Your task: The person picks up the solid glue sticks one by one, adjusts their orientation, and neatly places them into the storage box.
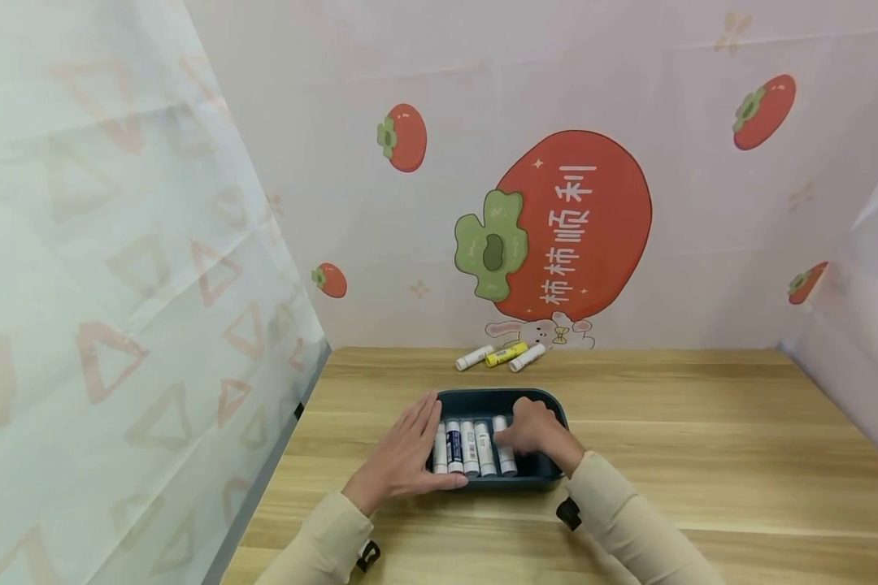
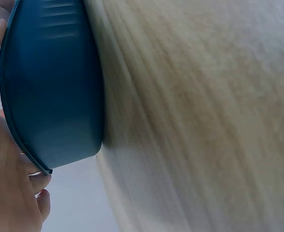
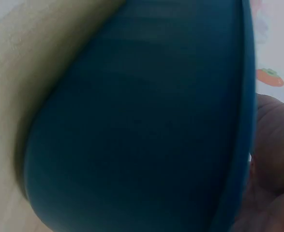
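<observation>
A dark teal tray (image 1: 497, 483) lies on the table with several white glue sticks (image 1: 471, 448) standing side by side in it, one with a dark blue label (image 1: 454, 447). My left hand (image 1: 408, 455) rests along the tray's left end, fingers extended over the rim and thumb along the front edge. Inside the right part of the tray, my right hand (image 1: 534, 426) pinches a white glue stick (image 1: 505, 451), its fingers curled. The tray's outer wall (image 2: 54, 92) fills much of the left wrist view, and the right wrist view shows mostly its other end (image 3: 142, 116).
Behind the tray lie two more white glue sticks (image 1: 475, 357) and a yellow one (image 1: 506, 354) between them, near the table's back edge. A wooden table (image 1: 688, 455) carries everything. A printed cloth backdrop (image 1: 673, 309) rises behind it and along the left side.
</observation>
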Demonstrator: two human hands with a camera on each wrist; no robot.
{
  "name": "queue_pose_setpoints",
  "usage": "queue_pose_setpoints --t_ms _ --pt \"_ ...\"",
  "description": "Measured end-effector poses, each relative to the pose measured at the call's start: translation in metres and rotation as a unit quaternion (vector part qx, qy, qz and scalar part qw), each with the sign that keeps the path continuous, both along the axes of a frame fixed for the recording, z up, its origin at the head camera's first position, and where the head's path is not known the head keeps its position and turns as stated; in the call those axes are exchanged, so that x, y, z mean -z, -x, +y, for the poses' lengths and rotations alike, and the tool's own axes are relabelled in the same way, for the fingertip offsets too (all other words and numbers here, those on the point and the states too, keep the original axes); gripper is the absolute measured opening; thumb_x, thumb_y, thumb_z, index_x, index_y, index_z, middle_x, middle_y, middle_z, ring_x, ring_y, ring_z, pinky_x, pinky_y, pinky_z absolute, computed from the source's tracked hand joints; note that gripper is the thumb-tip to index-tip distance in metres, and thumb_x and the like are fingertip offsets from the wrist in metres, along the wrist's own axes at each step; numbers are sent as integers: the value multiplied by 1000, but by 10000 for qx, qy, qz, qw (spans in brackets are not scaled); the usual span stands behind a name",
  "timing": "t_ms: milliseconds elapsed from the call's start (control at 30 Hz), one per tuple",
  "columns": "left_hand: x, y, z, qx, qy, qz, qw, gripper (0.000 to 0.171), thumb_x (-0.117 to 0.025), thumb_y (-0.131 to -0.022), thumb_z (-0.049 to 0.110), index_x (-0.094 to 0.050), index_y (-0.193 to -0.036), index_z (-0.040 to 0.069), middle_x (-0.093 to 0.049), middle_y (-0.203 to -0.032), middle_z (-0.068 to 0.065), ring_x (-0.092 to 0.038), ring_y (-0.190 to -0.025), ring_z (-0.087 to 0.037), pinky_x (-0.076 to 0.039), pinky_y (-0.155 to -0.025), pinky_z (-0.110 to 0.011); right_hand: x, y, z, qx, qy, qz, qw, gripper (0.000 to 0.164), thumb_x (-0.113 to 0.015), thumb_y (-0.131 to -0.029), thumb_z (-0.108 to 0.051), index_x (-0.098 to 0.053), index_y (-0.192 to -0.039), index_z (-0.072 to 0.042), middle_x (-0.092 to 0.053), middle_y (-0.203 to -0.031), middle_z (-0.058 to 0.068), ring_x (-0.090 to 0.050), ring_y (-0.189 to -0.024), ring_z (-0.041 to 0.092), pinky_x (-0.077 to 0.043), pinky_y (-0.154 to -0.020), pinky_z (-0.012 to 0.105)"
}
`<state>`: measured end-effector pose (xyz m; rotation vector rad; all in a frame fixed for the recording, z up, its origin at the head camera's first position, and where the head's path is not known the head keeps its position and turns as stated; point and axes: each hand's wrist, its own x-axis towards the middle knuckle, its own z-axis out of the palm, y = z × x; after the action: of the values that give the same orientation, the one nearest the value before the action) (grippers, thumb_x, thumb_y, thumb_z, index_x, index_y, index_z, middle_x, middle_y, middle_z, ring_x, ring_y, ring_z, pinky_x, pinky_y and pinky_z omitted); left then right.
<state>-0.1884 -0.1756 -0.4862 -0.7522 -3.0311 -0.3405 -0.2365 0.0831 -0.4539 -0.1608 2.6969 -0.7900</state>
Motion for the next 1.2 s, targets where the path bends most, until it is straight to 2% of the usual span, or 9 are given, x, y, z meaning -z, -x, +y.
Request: queue_pose_setpoints --t_ms 167,267,467,667,767,867,967,1067,1200 --pt "4 1 -1 -1 -42 15 10000 127 -52 -86 89 -12 -169 2 -4 -180 -11 -12 -167 -32 -22 -134 -52 4 0 -4 81 56 -119 9999 27 -80 -93 -27 -63 -86 -7 -70 -68 7 -66 -60 20 -49 -53 29" --pt "4 1 -1 -20 -28 -28 10000 128 -48 -86 92 -10 -170 3 -3 -180 -11 -11 -167 -31 -21 -135 -51 1 1 -4 64 59 -115 9999 28 -79 -95 -27 -67 -81 -7 -72 -68 6 -69 -62 20 -51 -55 29" --pt "6 3 -1 -53 -25 1 10000 128 -47 -86 92 -10 -170 2 -7 -180 -15 -11 -167 -31 -22 -134 -51 -26 12 4 -191 -97 293 9993 37 -78 -95 -30 -77 -68 -3 -75 -66 8 -65 -58 16 -44 -55 25" --pt "4 2 -1 -68 -41 -65 9999 129 -48 -86 92 -9 -170 2 -5 -180 -14 -9 -168 -30 -20 -135 -50 -51 31 18 65 151 436 9989 35 -78 -95 -28 -74 -72 -2 -72 -65 8 -64 -56 18 -44 -52 24" --pt "4 2 -1 -40 -4 -36 10000 129 -48 -86 92 -10 -169 1 -5 -180 -14 -10 -167 -31 -21 -135 -50 -60 42 22 136 293 669 9972 29 -78 -95 -27 -72 -79 -3 -70 -65 7 -68 -60 20 -47 -54 25" --pt "6 3 -2 -8 52 37 10000 128 -48 -86 92 -11 -169 1 -6 -179 -15 -11 -167 -32 -22 -134 -50 -66 55 24 186 253 918 9953 31 -78 -95 -27 -70 -77 -3 -67 -63 5 -65 -58 20 -45 -53 25" --pt "7 3 -2 19 61 64 10000 129 -47 -86 92 -11 -169 1 -7 -179 -16 -12 -167 -32 -23 -134 -50 -69 68 23 337 189 1025 9940 35 -77 -95 -27 -65 -71 -4 -54 -58 3 -55 -54 18 -41 -51 26" --pt "7 3 -2 41 14 56 10000 129 -48 -86 92 -11 -169 0 -8 -179 -18 -12 -167 -33 -24 -133 -51 -69 81 21 559 174 1059 9927 32 -75 -95 -26 -62 -77 -4 -43 -62 1 -48 -57 19 -38 -52 28" --pt "8 4 -2 51 -24 51 10000 129 -49 -86 91 -11 -169 1 -7 -179 -17 -12 -167 -33 -24 -133 -51 -62 96 19 758 135 1117 9908 31 -74 -96 -28 -62 -81 -3 -40 -67 2 -48 -64 22 -38 -55 30"
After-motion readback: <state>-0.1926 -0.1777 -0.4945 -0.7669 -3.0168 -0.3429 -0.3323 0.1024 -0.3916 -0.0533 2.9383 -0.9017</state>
